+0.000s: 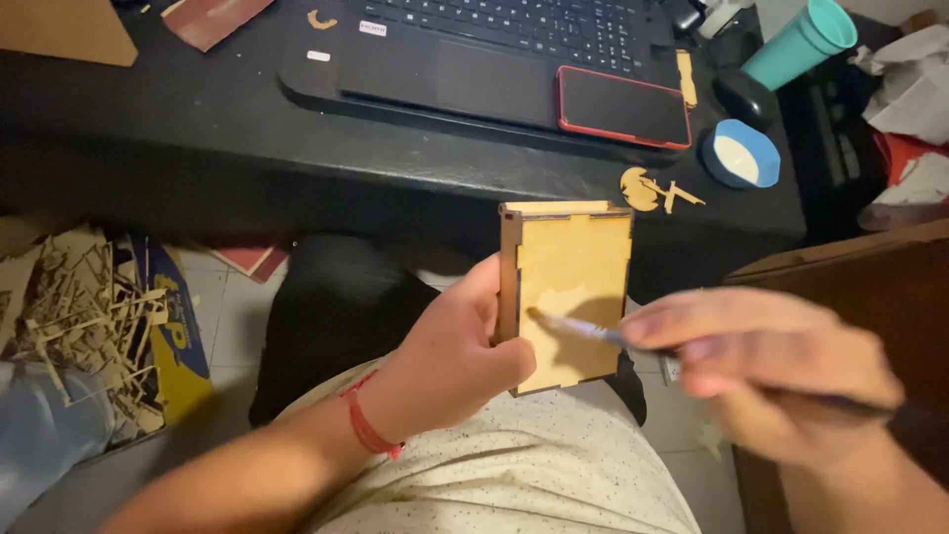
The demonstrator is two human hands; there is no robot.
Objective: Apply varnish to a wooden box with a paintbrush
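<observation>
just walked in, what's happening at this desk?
A person's left hand holds a small laser-cut wooden box upright over their lap. The right hand, blurred, holds a thin brush with its tip on the box's front panel. A laptop with a phone on it sits on the black desk beyond.

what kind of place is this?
Likely a home desk used for hobby craft. A laptop and phone sit on the black desk, wood offcuts are piled on the floor, and the left hand holds a small wooden box.
</observation>
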